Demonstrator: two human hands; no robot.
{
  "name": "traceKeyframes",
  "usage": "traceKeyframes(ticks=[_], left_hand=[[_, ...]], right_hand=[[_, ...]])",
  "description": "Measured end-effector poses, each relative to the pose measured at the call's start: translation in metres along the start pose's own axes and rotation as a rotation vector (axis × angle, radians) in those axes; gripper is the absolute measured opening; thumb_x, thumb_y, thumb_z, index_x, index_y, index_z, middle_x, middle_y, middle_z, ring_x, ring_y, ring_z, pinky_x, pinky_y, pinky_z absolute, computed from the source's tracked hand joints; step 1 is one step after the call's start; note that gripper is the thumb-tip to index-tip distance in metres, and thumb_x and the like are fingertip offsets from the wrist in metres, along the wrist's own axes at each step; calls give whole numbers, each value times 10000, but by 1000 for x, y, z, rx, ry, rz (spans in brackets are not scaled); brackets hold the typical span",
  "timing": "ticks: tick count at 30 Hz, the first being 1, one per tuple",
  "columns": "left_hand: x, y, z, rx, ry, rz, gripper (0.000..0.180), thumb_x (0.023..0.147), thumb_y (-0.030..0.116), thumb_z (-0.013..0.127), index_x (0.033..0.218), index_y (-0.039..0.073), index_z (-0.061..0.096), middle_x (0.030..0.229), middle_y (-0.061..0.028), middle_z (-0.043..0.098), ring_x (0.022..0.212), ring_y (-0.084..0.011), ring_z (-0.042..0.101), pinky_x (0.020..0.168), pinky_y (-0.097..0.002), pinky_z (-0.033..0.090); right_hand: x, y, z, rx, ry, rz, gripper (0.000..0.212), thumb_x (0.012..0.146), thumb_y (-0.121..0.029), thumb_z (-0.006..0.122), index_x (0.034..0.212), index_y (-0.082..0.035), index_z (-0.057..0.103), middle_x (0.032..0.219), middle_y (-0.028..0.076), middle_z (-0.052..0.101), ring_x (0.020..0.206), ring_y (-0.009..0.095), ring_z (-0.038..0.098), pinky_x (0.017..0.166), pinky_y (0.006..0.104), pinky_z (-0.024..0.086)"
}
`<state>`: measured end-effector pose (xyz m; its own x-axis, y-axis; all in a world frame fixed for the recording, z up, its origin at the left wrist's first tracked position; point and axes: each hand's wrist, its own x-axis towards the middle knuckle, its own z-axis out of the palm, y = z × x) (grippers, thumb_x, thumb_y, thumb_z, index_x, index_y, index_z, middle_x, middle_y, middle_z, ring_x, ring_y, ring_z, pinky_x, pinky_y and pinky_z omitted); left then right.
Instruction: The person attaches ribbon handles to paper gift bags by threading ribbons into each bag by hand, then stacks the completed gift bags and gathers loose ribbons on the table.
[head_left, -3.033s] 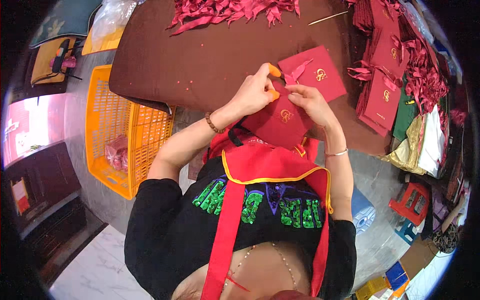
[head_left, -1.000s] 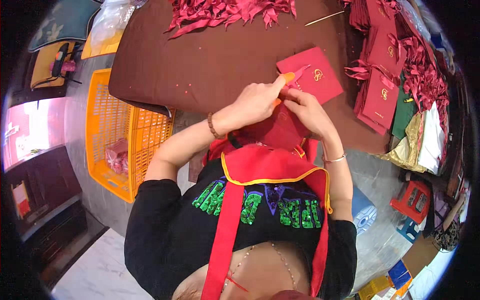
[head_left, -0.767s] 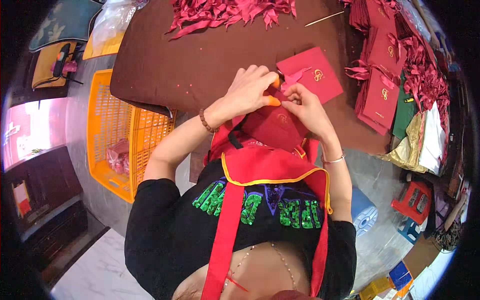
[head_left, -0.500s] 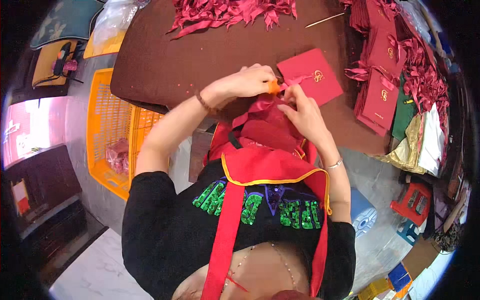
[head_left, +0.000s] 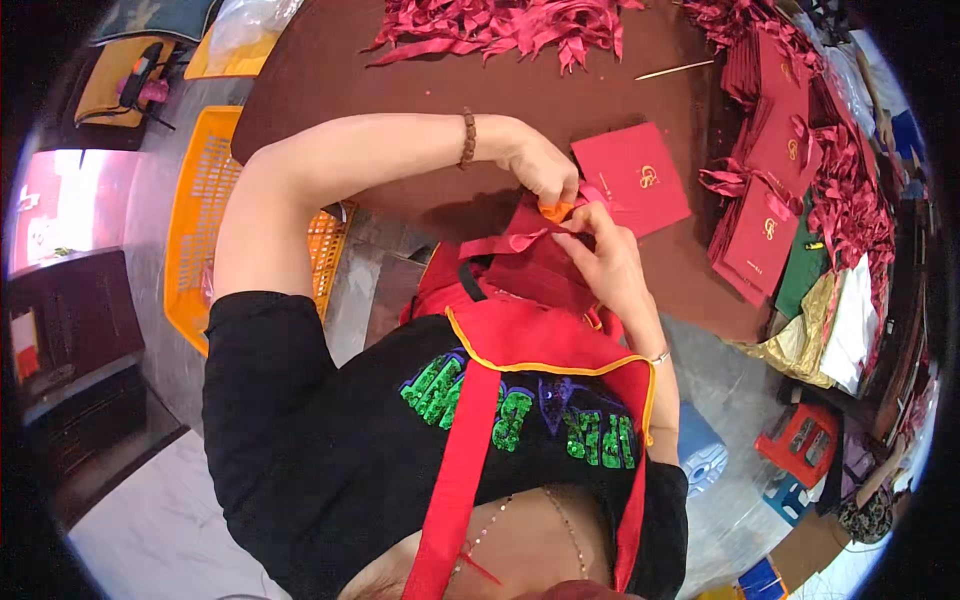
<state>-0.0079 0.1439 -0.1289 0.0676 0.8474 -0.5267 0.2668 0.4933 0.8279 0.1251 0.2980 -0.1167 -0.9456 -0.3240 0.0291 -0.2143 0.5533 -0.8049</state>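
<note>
My left hand (head_left: 543,168) is closed at the table's near edge, fingers bent down onto a dark red ribbon (head_left: 508,243). A small orange piece (head_left: 556,211) shows at its fingertips; whether it is worn or held I cannot tell. Right beside it, my right hand (head_left: 608,262) pinches the same ribbon between thumb and forefinger. A loose length of the ribbon trails left over my red apron (head_left: 545,335). Just beyond both hands lies a flat red card-like piece with a gold mark (head_left: 640,185), and a bit of ribbon reaches its near left edge.
Similar red pieces (head_left: 755,240) are stacked at the right, beside a heap of red ribbons (head_left: 850,195). More ribbons (head_left: 500,28) lie at the table's far side, near a thin stick (head_left: 675,69). An orange crate (head_left: 190,215) stands at the left.
My left elbow has swung out and up, and the left hand now points down toward the right hand. A ribbon tail stretches further left. The whole view has shifted slightly.
</note>
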Motion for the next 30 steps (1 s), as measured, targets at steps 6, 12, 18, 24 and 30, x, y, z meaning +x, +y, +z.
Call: traceKeyframes(ticks=[6, 12, 18, 24, 30], left_hand=[[8, -10, 13, -31, 540, 5, 199, 663, 36, 526, 824, -26, 626, 705, -35, 589, 663, -131, 486, 593, -318, 392], [-9, -4, 3, -318, 902, 22, 225, 829, 204, 506, 959, 54, 612, 788, -74, 619, 717, -143, 549, 649, -302, 432], [-27, 2, 64, -496, 933, 53, 670, 846, 334, 572, 1356, 76, 222, 1139, -133, 480, 1009, -205, 510, 839, -331, 427], [-37, -8, 117, -614, 907, 72, 887, 779, 194, 691, 1385, 8, 72, 953, -149, 571, 913, -178, 542, 791, -318, 447], [-76, -34, 162, -588, 680, 22, 811, 772, 7, 637, 1410, 82, 142, 1130, -60, 516, 892, -106, 489, 773, -263, 432]], right_hand=[[3, 8, -9, 294, -67, 74, 213, 752, -12, 667, 875, -6, 494, 736, 64, 599, 692, 118, 581, 637, 268, 464], [5, 15, -7, 233, -38, 73, 224, 763, -13, 665, 891, -12, 481, 772, 33, 571, 762, 82, 554, 708, 242, 458], [16, 23, -17, 418, -96, 194, 258, 766, 13, 653, 925, -51, 460, 805, -6, 545, 797, 67, 529, 728, 214, 436], [25, 34, -37, 626, -103, 237, 267, 767, 32, 641, 938, -74, 467, 827, -29, 537, 792, 43, 507, 707, 178, 410], [20, 33, -14, 511, -263, 252, 217, 789, -4, 621, 997, -13, 560, 870, 6, 591, 812, 68, 546, 701, 205, 447]])
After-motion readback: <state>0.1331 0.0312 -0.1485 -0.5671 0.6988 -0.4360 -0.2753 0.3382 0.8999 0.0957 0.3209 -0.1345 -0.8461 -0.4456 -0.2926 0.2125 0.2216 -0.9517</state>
